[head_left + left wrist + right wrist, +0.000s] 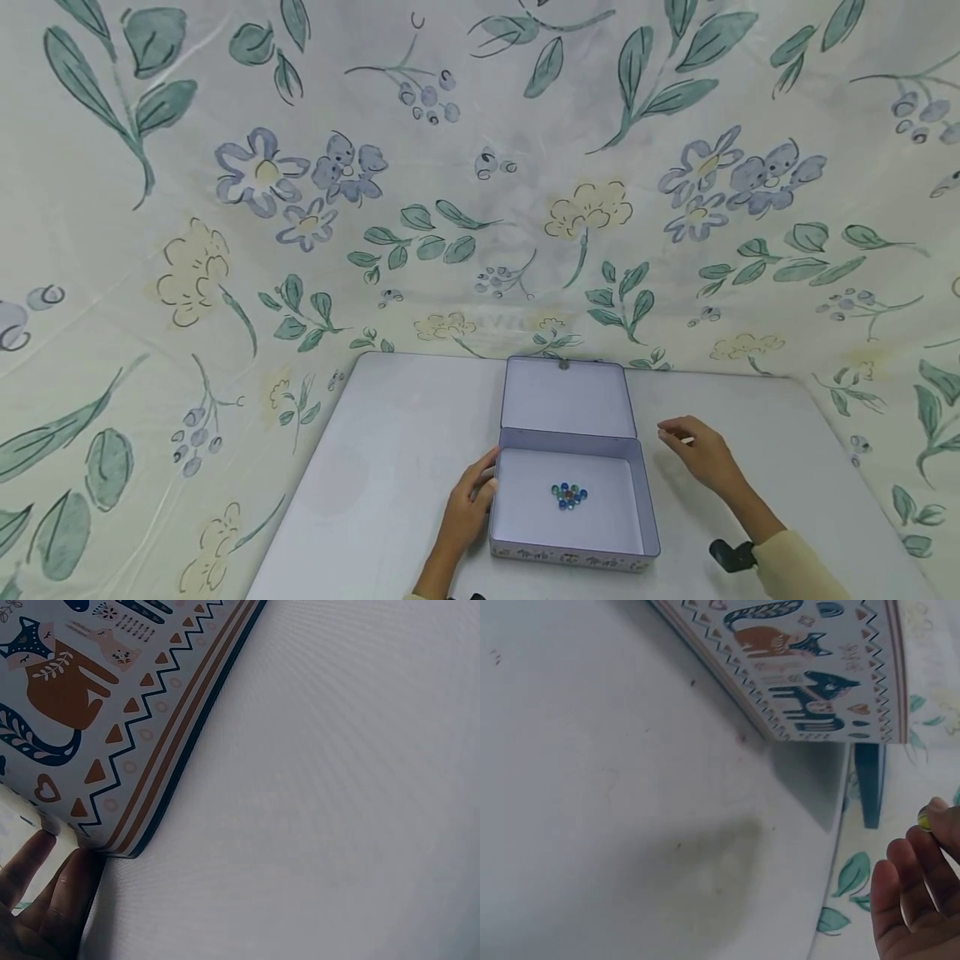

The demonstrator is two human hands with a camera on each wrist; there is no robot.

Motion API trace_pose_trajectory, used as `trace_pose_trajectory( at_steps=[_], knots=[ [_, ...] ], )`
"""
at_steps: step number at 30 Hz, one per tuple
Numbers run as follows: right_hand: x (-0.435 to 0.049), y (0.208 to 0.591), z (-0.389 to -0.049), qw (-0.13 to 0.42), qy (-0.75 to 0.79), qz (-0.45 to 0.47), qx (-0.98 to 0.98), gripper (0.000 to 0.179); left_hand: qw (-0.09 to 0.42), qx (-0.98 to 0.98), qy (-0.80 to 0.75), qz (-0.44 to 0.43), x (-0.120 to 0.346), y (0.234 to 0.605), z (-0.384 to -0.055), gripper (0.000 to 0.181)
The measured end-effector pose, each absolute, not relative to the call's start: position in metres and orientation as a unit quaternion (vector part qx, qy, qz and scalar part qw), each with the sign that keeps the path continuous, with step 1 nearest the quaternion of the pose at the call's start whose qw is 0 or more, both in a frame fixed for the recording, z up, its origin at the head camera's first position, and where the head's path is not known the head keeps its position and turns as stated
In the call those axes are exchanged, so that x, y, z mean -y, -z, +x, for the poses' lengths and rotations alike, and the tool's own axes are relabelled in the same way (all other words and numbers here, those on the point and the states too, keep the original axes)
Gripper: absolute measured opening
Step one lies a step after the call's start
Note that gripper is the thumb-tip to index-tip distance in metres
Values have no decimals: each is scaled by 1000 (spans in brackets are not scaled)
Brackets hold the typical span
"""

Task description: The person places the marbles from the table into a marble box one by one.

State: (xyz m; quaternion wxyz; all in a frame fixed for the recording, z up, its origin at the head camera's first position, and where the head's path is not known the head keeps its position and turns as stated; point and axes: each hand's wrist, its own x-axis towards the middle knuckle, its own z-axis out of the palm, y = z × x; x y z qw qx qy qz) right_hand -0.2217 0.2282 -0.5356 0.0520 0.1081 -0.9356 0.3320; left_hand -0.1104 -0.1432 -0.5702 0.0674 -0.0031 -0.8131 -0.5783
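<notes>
An open hinged tin box [566, 560], pale lilac inside and printed with animals outside, sits on the table. Several small glass marbles [569, 497] in blue, green and brown lie clustered on its floor. My left hand [467, 508] rests against the box's left wall near the hinge; the left wrist view has its fingers [71, 900] straight at a corner of the printed wall. To the right of the box, my right hand [701, 454] is raised, pinching a yellow-green marble [924, 819] between thumb and fingertip, the other fingers loosely bent.
The lid [567, 396] lies back behind the box, with a small clasp [564, 364] at its far edge. A white table [390, 433] stretches to both sides. Floral cloth [450, 167] hangs behind and around it. A dark band [732, 556] circles the right wrist.
</notes>
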Motion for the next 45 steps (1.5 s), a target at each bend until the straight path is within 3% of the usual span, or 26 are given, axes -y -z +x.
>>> trace_pose_trajectory(
  at_steps=[9,26,37,45],
  knots=[
    [-216,521,-220,54,-338,136,930,18,78,812,579,-2,149,606,-121,45],
    [-200,510,-222,77,-347,185,916,18,57,808,586,-9,150,608,-121,45],
    [-175,505,-228,68,-384,243,888,17,59,810,584,2,148,605,-119,47],
    [-153,503,-229,31,-385,259,885,18,66,816,574,-8,144,571,-109,45]
  ],
)
